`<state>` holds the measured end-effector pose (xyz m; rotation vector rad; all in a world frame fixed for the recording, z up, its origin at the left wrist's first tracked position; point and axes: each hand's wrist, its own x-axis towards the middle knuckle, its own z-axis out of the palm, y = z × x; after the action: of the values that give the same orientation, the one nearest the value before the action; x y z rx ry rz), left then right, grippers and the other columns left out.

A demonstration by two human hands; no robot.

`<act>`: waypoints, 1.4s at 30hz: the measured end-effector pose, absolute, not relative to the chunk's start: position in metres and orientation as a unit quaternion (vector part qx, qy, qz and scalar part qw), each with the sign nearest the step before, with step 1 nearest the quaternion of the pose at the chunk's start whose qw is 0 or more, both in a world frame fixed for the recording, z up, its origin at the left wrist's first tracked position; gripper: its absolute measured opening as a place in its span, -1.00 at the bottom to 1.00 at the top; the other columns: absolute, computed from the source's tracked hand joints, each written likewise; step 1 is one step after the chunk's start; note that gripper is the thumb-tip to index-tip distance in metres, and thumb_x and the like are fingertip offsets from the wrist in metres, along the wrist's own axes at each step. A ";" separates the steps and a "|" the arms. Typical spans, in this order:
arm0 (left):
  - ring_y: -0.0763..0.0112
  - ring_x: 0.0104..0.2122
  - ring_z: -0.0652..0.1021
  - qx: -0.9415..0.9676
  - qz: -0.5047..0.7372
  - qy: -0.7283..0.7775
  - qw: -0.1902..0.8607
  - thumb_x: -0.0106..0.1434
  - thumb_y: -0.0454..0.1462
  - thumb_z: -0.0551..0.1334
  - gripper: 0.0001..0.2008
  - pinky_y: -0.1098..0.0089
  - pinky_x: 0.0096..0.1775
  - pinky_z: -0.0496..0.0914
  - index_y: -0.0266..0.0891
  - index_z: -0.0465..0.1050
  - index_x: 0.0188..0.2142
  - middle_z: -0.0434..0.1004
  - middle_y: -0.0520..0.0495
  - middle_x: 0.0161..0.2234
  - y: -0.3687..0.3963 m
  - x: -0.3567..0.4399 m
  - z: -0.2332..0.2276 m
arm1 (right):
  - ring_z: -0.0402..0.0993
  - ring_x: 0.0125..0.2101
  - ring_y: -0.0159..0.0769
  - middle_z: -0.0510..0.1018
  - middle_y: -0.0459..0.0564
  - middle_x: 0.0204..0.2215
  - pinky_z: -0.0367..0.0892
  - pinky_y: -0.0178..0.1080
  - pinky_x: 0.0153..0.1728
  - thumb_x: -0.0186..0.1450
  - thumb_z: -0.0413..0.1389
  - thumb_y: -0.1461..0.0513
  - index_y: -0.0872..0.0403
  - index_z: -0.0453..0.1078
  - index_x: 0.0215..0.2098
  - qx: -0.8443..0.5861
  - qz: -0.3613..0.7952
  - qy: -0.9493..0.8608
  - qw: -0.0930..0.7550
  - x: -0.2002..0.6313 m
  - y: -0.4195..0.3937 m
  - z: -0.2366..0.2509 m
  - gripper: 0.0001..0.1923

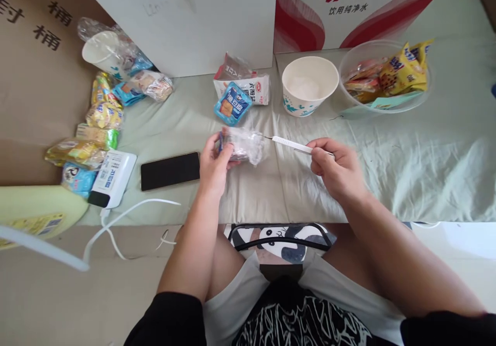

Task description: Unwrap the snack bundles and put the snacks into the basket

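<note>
My left hand (pixel 217 162) is closed around a small packet in clear crinkled plastic (pixel 248 144), with some blue and red print at its left end. In my right hand (pixel 337 168) is a slim white-handled craft knife (pixel 290 144), gripped near its rear end and pointing left. Its thin metal tip is at the right edge of the plastic; I cannot tell whether they touch. Just behind the packet lie a blue snack pouch (pixel 233 103) and a white and red snack bag (pixel 258 89). A black phone (pixel 170 171) lies left of my left hand.
A paper cup (pixel 309 85) and a clear plastic bowl of snack packs (pixel 354 93) stand at the back right. Boxes (pixel 217 20) close off the back. At left are another paper cup (pixel 98 51), several snack packets (pixel 103 116) and a white device (pixel 118 175) with a cable.
</note>
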<state>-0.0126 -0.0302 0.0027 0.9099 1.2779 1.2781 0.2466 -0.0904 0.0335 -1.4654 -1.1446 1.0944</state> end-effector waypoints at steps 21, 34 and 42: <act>0.21 -0.13 0.69 0.521 0.502 0.445 0.528 0.19 0.10 0.42 -0.44 0.25 -0.12 0.61 -0.08 0.51 0.09 0.67 -0.13 -0.02 -0.035 -0.016 -0.006 | 0.46 -0.40 -0.20 0.57 0.03 -0.42 0.36 -0.15 -0.30 0.29 0.10 0.03 0.06 0.61 -0.24 -0.713 0.243 -0.550 0.360 0.267 -0.082 0.028 -0.67; 0.07 0.11 0.58 0.711 0.413 0.456 0.341 0.16 0.07 0.44 -0.60 0.07 0.21 0.43 -0.15 0.59 -0.18 0.61 -0.20 0.02 -0.051 0.004 0.011 | 0.53 -0.09 -0.03 0.59 0.15 -0.10 0.44 0.04 -0.02 0.35 0.12 0.22 0.00 0.53 -0.04 -0.592 0.077 -0.717 0.361 0.241 -0.091 0.011 -0.75; 0.43 -0.49 0.55 0.377 0.524 0.472 0.600 0.08 0.02 0.49 -0.61 0.38 -0.39 0.52 -0.16 0.45 -0.35 0.55 0.03 -0.43 -0.048 0.009 0.021 | 0.60 -0.02 -0.16 0.62 0.10 -0.02 0.50 -0.09 0.02 0.42 0.11 0.22 0.02 0.50 -0.05 -0.420 0.233 -0.793 0.374 0.224 -0.095 0.016 -0.82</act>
<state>0.0092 -0.0484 0.0206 0.8748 1.0939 1.2157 0.2242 -0.0952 0.0159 -1.0769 -2.0315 0.5971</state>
